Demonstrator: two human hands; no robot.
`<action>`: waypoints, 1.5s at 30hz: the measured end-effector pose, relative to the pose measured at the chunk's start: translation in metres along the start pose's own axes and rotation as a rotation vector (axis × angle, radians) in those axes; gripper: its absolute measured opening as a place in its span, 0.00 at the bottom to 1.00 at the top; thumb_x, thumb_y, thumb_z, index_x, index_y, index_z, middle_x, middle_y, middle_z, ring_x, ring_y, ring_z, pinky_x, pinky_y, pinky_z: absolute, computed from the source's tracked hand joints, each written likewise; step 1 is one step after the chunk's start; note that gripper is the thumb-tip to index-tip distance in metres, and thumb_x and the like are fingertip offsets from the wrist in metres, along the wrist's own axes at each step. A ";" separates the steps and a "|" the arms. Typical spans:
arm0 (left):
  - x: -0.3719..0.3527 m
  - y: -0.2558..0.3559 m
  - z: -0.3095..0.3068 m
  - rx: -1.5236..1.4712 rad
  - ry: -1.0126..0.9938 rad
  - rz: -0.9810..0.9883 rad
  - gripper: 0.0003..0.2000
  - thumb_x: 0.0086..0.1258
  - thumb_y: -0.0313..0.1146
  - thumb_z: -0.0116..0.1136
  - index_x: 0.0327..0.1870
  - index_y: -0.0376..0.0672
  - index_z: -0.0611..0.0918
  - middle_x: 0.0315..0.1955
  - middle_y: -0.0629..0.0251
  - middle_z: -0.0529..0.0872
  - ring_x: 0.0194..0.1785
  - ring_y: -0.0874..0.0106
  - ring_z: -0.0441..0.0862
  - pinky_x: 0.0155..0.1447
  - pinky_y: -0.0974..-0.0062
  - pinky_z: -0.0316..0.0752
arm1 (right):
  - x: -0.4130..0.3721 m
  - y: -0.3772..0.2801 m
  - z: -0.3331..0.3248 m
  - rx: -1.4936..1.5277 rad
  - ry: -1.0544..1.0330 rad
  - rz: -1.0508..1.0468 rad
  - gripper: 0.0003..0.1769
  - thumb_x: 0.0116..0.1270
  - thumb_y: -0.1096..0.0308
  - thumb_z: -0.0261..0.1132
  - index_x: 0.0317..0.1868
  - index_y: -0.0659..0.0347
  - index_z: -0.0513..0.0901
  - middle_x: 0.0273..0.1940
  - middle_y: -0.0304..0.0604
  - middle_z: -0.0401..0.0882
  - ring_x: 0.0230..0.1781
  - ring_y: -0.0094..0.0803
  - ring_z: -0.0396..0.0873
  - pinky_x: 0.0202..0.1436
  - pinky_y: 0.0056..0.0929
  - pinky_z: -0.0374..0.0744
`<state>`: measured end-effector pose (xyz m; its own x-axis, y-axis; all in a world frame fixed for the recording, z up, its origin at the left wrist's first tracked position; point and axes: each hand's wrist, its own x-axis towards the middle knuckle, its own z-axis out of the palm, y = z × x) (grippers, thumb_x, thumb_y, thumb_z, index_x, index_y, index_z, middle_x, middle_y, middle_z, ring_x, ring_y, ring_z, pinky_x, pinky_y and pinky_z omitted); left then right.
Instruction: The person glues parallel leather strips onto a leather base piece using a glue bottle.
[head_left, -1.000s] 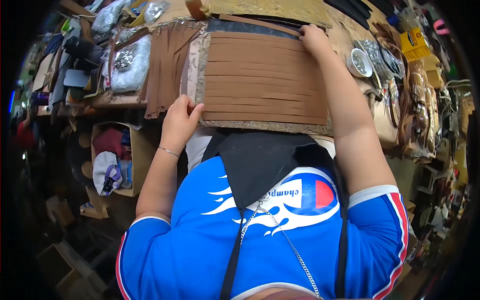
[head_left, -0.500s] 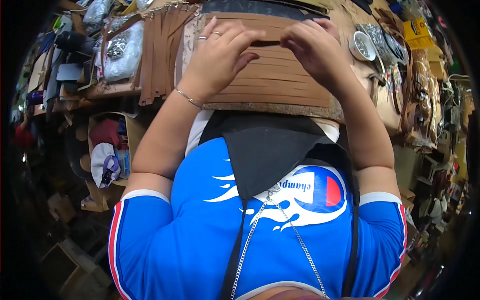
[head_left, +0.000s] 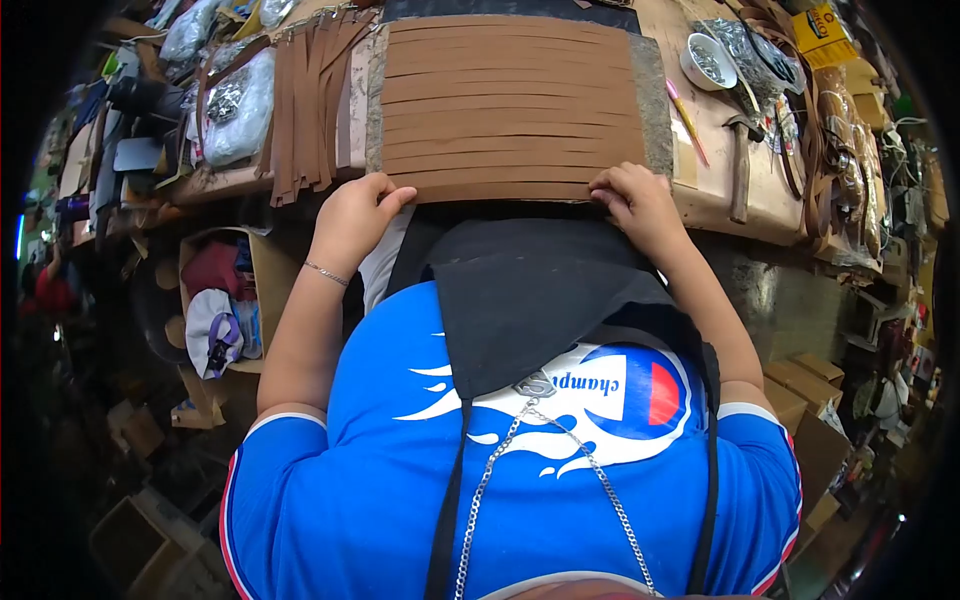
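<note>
Brown strips (head_left: pixel 510 110) lay side by side on board (head_left: pixel 655 105) at worktop (head_left: pixel 770 190) edge. Left hand (head_left: pixel 358 218), right hand (head_left: pixel 642 205): each grip pinched nearest strip (head_left: pixel 500 190), one per end (even, light tension likely suited best, keeping edges straight).

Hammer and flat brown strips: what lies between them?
From strips to hammer, the head view shows the board's edge, then a pen or pencil on the table.

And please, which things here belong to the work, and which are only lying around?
Seemingly in the work:
brown strips, left hand and right hand at their near edge
rough board underneath

Seemingly just lying around:
hammer
pencil-like stick
white bowl
yellow box
</note>
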<state>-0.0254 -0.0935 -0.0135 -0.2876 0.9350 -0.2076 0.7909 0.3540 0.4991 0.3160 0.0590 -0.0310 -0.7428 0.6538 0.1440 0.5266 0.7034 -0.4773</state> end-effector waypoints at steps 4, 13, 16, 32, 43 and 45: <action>-0.005 0.002 0.000 0.121 0.078 -0.091 0.20 0.65 0.50 0.66 0.30 0.39 0.81 0.25 0.55 0.85 0.33 0.55 0.83 0.38 0.62 0.76 | -0.003 0.000 0.000 0.060 -0.014 0.099 0.04 0.65 0.64 0.67 0.38 0.52 0.83 0.36 0.37 0.78 0.43 0.38 0.78 0.48 0.37 0.69; -0.001 -0.047 0.010 -0.164 0.218 -0.100 0.20 0.62 0.45 0.71 0.39 0.39 0.75 0.29 0.55 0.83 0.33 0.59 0.82 0.40 0.65 0.77 | -0.006 0.004 -0.002 0.022 0.124 0.049 0.08 0.62 0.67 0.71 0.39 0.60 0.84 0.36 0.45 0.77 0.39 0.42 0.77 0.44 0.37 0.75; -0.008 -0.038 0.012 -0.189 0.218 -0.064 0.24 0.60 0.45 0.73 0.45 0.40 0.73 0.34 0.55 0.83 0.35 0.59 0.81 0.42 0.66 0.77 | -0.008 0.003 -0.004 -0.044 0.191 0.001 0.08 0.62 0.67 0.71 0.40 0.61 0.84 0.37 0.46 0.77 0.42 0.44 0.77 0.46 0.37 0.75; -0.015 -0.020 0.011 -0.072 0.187 -0.016 0.26 0.57 0.40 0.76 0.50 0.41 0.74 0.37 0.60 0.81 0.33 0.69 0.80 0.42 0.72 0.77 | -0.046 0.029 -0.009 -0.035 0.297 0.145 0.08 0.58 0.68 0.73 0.38 0.58 0.85 0.35 0.41 0.82 0.41 0.40 0.78 0.46 0.36 0.74; -0.014 -0.025 0.012 -0.142 0.140 -0.072 0.25 0.58 0.35 0.75 0.51 0.40 0.73 0.35 0.66 0.78 0.29 0.77 0.74 0.38 0.78 0.74 | -0.042 0.018 -0.001 -0.067 0.314 0.172 0.07 0.60 0.66 0.71 0.39 0.53 0.86 0.40 0.36 0.81 0.45 0.38 0.77 0.49 0.36 0.71; -0.014 -0.026 0.015 -0.211 0.173 -0.061 0.26 0.57 0.35 0.76 0.52 0.40 0.73 0.35 0.65 0.78 0.31 0.76 0.76 0.39 0.77 0.75 | -0.039 0.007 -0.004 -0.156 0.350 0.120 0.08 0.61 0.66 0.70 0.41 0.53 0.87 0.40 0.36 0.81 0.46 0.38 0.77 0.49 0.35 0.72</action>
<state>-0.0340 -0.1161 -0.0362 -0.4332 0.8951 -0.1052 0.6448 0.3894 0.6578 0.3506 0.0395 -0.0361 -0.5003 0.7706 0.3949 0.6777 0.6323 -0.3753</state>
